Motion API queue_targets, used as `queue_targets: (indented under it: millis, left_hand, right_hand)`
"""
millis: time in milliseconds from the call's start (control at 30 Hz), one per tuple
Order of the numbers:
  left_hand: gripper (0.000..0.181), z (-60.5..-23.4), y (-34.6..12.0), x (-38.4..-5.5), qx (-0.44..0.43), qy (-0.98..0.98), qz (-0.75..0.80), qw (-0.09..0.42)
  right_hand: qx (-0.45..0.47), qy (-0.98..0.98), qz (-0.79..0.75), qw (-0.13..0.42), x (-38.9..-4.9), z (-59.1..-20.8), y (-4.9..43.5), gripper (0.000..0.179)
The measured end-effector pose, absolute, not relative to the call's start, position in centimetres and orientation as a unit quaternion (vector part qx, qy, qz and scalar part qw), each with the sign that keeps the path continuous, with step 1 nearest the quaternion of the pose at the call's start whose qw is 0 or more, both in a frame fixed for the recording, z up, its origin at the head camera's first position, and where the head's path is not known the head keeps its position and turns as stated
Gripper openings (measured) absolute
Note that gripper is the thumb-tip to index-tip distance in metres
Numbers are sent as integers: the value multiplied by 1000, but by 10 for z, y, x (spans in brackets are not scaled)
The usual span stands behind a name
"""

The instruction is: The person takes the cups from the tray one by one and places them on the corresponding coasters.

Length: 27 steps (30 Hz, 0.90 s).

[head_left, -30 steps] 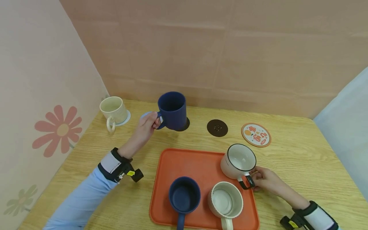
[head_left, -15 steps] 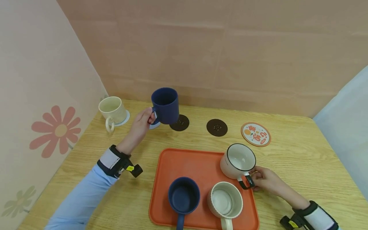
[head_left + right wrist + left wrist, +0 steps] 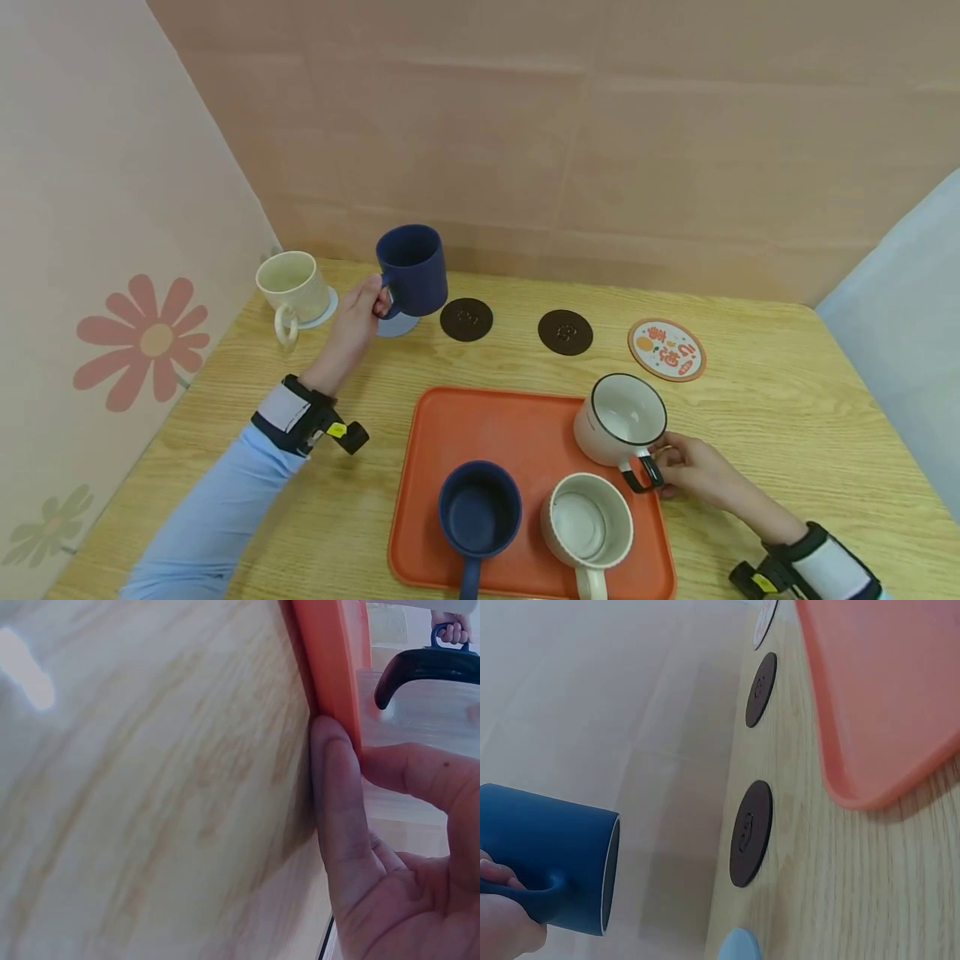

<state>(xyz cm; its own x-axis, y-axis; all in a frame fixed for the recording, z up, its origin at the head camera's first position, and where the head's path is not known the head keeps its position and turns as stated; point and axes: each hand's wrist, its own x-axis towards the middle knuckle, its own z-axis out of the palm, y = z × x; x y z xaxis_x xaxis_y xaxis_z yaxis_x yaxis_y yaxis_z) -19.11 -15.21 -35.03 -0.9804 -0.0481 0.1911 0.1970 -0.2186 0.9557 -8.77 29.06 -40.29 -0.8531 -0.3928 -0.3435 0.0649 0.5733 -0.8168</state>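
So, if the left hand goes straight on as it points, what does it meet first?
Probably the brown backdrop, met first by the dark blue mug the left hand holds; the gap's depth is unclear.

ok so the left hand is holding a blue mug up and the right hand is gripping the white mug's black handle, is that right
Not quite: the right hand pinches the edge of the orange tray, not the black handle, as the right wrist view shows. The left hand does hold up a blue mug.
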Motion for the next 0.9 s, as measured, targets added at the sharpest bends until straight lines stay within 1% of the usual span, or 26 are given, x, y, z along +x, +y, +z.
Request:
queue_targets:
  millis: [267,633,800,900]
  left_hand:
    - [32,-357,-158,-196,-49,-627,-771,102]
    - [30,-365,-167,-204,-36,-644,-758,100]
    - [30,-368,-169,-206,-31,-657,-748,91]
    - [30,-370,-170,-208,-25,-662,-743,95]
  right_hand:
    - [-90,854,-447,250,-88,-403,290,28]
    - [-89,855,-443,252,-87,-403,289,31]
    - [-95,851,-453,250,-86,-404,290,29]
    - [-95,850,-455,249,-86,-404,290,29]
